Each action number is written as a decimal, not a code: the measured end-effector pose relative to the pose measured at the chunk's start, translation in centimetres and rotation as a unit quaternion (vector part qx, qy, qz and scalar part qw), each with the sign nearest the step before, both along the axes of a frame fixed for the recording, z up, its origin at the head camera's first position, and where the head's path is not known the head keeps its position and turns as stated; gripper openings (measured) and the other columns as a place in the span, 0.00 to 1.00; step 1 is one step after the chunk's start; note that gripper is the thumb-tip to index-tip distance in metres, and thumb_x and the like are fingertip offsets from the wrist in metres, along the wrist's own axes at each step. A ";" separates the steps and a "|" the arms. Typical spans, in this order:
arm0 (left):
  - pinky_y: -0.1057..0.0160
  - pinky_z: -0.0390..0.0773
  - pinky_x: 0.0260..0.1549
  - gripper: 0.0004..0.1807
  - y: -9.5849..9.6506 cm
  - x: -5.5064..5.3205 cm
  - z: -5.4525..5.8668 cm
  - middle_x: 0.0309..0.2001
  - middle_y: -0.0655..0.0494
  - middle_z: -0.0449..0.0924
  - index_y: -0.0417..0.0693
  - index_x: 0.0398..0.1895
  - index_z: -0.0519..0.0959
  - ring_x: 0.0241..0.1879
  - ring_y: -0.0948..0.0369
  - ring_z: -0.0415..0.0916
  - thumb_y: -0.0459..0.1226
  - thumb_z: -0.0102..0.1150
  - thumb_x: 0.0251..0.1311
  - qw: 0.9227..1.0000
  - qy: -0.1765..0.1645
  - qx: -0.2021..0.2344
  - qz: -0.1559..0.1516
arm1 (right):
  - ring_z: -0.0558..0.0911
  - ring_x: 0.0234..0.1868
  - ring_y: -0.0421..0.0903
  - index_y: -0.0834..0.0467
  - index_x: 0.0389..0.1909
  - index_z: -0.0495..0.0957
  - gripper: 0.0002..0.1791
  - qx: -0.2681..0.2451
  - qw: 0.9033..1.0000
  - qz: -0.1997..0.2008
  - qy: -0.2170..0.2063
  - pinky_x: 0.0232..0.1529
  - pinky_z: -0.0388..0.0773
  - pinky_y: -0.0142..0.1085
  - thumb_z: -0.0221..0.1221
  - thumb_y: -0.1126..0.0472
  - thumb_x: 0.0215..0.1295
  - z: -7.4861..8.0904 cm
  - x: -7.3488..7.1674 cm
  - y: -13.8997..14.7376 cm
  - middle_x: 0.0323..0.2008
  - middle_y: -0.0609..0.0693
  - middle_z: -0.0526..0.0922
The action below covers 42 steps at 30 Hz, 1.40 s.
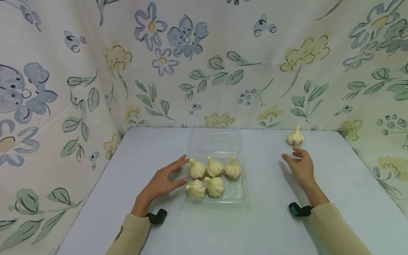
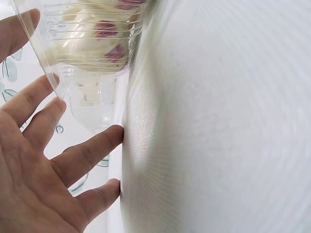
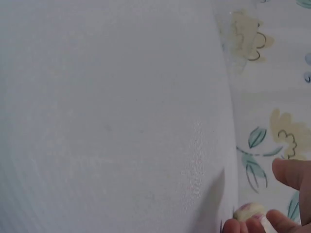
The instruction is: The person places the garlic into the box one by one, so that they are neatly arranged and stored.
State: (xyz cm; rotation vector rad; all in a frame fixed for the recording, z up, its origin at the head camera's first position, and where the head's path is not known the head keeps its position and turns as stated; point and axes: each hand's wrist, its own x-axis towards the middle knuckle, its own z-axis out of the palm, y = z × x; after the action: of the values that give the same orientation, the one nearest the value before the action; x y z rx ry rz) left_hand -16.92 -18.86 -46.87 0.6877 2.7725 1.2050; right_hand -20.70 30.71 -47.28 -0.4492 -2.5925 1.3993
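Observation:
A clear plastic clamshell box (image 1: 234,193) lies on the white table with its lid folded back. Inside are several garlic bulbs (image 1: 215,187), three in the far row and two in the near row. My left hand (image 1: 164,182) is at the box's left side, its spread fingertips right at the rim in the left wrist view. One loose garlic bulb (image 1: 295,137) stands near the table's far right edge. Just in front of it is my right hand (image 1: 302,168), fingers loosely bent and holding nothing; part of that bulb (image 3: 250,210) shows behind the fingers in the right wrist view.
The box's clear lid (image 1: 215,140) lies flat toward the back of the table (image 1: 264,226). A floral cloth (image 1: 223,42) hangs behind the table and along its left and right sides. Each wrist wears a small black camera (image 1: 157,216).

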 end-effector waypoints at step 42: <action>0.31 0.63 0.69 0.37 0.0 0.0 -0.1 0.80 0.67 0.55 0.71 0.76 0.64 0.68 0.50 0.75 0.50 0.67 0.65 1.000 -0.004 -0.004 0.003 | 0.77 0.25 0.34 0.58 0.82 0.39 0.53 0.009 1.000 0.018 -0.025 0.25 0.81 0.27 0.58 0.40 0.71 -0.4 -5.0 5.6 0.76 0.74 0.51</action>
State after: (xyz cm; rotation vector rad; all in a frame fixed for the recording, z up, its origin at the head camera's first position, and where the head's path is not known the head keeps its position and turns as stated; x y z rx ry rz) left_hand -16.88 -18.86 -46.94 0.6720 2.7743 1.1936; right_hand -25.73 36.28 -47.70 -0.4425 -2.6623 1.3923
